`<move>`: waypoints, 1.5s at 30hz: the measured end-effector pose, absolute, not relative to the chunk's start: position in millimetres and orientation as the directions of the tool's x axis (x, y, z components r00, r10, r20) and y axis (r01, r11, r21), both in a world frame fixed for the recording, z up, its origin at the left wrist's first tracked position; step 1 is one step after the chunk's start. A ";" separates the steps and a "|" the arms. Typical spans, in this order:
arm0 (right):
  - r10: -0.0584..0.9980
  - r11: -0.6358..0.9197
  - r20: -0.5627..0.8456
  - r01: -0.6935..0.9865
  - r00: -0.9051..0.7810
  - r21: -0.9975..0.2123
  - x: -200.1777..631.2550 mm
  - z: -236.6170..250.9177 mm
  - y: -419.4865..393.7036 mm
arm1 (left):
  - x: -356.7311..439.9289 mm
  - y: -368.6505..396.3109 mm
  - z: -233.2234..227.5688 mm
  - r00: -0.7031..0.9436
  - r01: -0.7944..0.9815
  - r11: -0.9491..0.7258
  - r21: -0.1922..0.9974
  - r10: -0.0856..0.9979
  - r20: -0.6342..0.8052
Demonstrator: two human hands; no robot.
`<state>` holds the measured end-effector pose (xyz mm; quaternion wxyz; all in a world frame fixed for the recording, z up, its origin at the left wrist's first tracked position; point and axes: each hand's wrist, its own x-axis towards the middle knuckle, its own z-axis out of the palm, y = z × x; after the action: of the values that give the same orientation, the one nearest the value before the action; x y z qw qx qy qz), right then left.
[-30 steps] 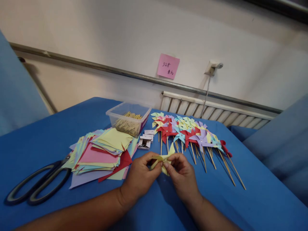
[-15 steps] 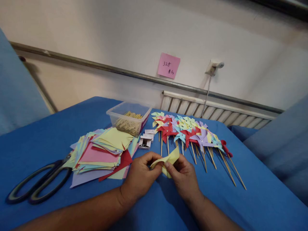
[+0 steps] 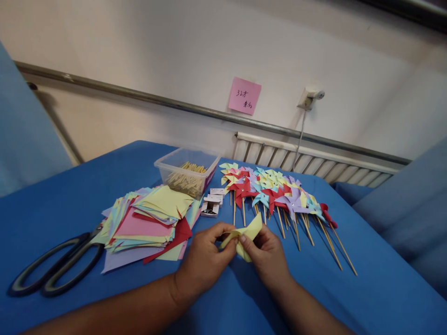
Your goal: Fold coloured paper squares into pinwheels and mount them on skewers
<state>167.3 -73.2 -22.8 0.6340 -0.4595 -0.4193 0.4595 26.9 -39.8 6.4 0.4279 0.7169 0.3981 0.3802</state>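
Low in the centre of the frame, the left hand and right hand pinched a folded yellow paper piece between thumbs and fingertips — both grasping it just above the blue table cover. Finished coloured paper pinwheels on wooden sticks lay just behind — a stack of coloured paper squares lay at centre left.

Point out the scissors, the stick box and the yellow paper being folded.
scissors point(image 3: 52, 270): head view, on the dark handle loops.
stick box point(image 3: 167, 164): head view, on its clear near-left rim.
yellow paper point(image 3: 252, 229): head view, on the raised flap above the fingers.
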 end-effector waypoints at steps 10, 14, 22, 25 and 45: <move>0.977 0.133 0.075 -0.293 0.201 -0.947 163.2 -17.7 -74.1 | 31.0 -30.8 -4.6 0.413 0.004 -0.113 0.994 0.905 0.102; 0.989 0.086 0.038 -0.338 0.146 -0.937 162.7 -16.5 -73.1 | 32.7 -25.8 -3.6 0.425 -0.106 0.070 0.992 0.905 -0.018; 0.972 0.163 0.118 -0.224 0.201 -0.961 162.5 -26.5 -67.3 | 33.7 -20.4 -8.3 0.448 -0.180 0.152 0.972 0.892 -0.056; 0.954 0.182 0.168 -0.034 0.250 -0.983 163.3 -28.1 -69.0 | 33.6 -20.7 -9.1 0.433 -0.172 0.130 0.977 0.900 -0.044; 0.647 0.431 0.705 0.902 -0.291 -0.023 180.5 4.0 -81.0 | 26.6 -43.6 20.9 0.496 -0.308 0.330 0.892 0.856 -0.145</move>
<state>180.5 -81.0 4.0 0.3280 -0.4967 -0.7797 -0.1944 26.6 -43.6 20.9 0.7506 0.4299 0.3188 0.3876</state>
